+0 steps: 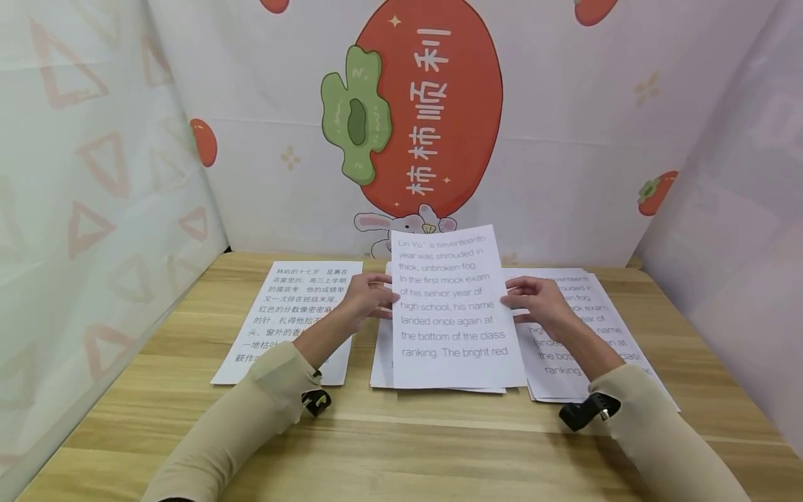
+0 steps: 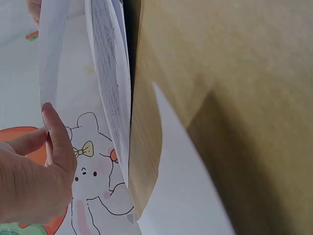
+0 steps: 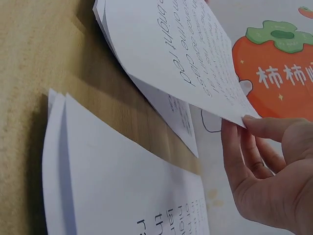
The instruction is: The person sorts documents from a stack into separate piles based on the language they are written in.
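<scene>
A printed sheet of paper (image 1: 448, 314) with large English text is held up over the middle papers, its face toward the head camera. My left hand (image 1: 364, 296) pinches its left edge; in the left wrist view, thumb and fingers meet on the thin edge of the sheet (image 2: 53, 54). On the opposite side my right hand (image 1: 542, 301) pinches the right edge, and the right wrist view has the thumb on the printed face and fingers behind. Beneath the sheet lie the middle papers (image 1: 381, 362), mostly covered by it.
To the left on the wooden table (image 1: 401, 446) lies paper with Chinese text (image 1: 295, 300), partly behind my left forearm. A stack of English-printed sheets (image 1: 592, 324) lies on the right, under my right hand and forearm. A printed cloth backdrop (image 1: 552, 160) stands behind the table.
</scene>
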`<state>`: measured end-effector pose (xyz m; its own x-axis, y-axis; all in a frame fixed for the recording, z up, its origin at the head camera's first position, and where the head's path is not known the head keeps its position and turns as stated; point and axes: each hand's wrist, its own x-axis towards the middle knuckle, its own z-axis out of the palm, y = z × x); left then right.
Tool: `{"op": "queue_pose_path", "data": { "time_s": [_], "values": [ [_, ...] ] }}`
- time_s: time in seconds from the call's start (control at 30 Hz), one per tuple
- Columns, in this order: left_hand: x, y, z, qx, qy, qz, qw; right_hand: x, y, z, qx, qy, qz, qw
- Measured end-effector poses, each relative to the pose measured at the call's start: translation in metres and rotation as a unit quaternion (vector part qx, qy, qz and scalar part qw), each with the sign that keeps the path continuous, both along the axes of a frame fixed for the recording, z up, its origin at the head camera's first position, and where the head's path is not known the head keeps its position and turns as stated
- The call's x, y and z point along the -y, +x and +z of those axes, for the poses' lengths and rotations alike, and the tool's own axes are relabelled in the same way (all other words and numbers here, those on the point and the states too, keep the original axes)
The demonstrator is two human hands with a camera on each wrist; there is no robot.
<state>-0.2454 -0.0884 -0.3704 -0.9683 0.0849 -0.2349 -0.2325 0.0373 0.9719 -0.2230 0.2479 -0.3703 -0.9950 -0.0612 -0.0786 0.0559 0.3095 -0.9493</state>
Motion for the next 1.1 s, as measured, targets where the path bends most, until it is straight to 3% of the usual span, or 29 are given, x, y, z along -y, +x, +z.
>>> {"op": "queue_pose_path", "data": {
  "time_s": [0.2,0.6,1.1],
  "values": [
    [-0.007,0.001,0.002,0.005,-0.008,-0.002,1.0,-0.009,0.0,0.0,0.008,0.008,-0.005,0.9999],
    [-0.034,0.001,0.007,0.002,-0.004,-0.035,0.9994,-0.041,0.003,0.004,0.001,-0.001,0.028,0.9996],
    [-0.073,0.003,0.008,0.009,0.024,-0.081,0.9964,-0.092,0.009,-0.001,0.005,-0.066,0.03,0.9973]
  ]
}}
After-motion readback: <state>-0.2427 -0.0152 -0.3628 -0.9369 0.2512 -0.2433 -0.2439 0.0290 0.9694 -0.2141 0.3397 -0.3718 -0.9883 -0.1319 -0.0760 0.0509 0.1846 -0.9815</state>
